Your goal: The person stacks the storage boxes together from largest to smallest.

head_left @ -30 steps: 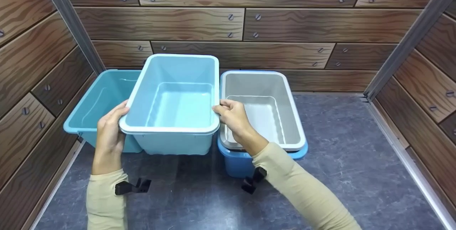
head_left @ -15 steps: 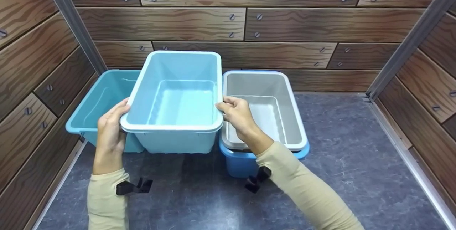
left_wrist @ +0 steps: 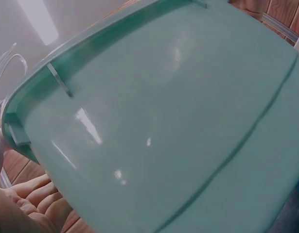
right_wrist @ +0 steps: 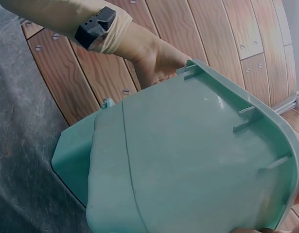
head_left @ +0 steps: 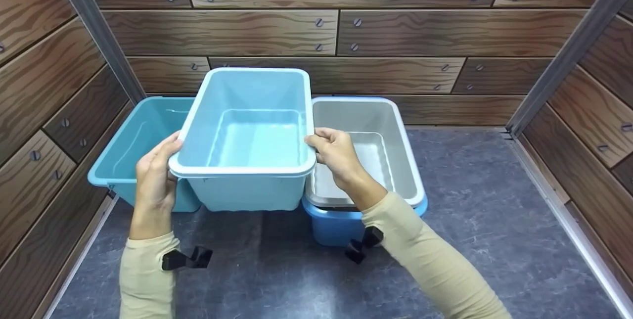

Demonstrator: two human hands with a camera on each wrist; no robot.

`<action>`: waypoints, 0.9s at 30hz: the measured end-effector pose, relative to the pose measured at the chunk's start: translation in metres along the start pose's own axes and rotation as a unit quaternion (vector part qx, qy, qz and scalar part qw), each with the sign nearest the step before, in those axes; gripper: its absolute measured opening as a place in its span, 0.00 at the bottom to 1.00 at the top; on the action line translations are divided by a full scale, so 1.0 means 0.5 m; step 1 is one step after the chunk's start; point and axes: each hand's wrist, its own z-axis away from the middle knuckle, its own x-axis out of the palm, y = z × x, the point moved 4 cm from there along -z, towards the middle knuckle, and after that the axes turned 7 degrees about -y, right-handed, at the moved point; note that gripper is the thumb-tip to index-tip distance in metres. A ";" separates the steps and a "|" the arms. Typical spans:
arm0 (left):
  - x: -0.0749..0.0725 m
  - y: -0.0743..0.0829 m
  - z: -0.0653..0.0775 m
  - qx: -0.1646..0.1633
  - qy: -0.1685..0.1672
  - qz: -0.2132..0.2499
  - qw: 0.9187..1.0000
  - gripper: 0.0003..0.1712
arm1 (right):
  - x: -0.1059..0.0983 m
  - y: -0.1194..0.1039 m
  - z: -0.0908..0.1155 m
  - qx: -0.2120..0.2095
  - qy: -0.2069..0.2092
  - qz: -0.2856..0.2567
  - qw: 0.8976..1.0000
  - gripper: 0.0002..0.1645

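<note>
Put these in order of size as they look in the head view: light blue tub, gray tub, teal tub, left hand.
1. Light blue tub, though being held nearer may help.
2. Gray tub and teal tub: both partly covered, too close to rank.
3. Left hand, clearly smallest.

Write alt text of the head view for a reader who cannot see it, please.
A person's left hand and right hand hold a light blue tub between them. A teal tub stands at left, partly hidden; at right, a grey tub sits inside a blue tub.
</note>
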 end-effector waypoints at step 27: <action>0.010 0.027 0.011 0.027 -0.031 0.023 0.999 0.11 | -0.005 -0.030 0.012 -0.034 -0.018 0.001 0.999 0.22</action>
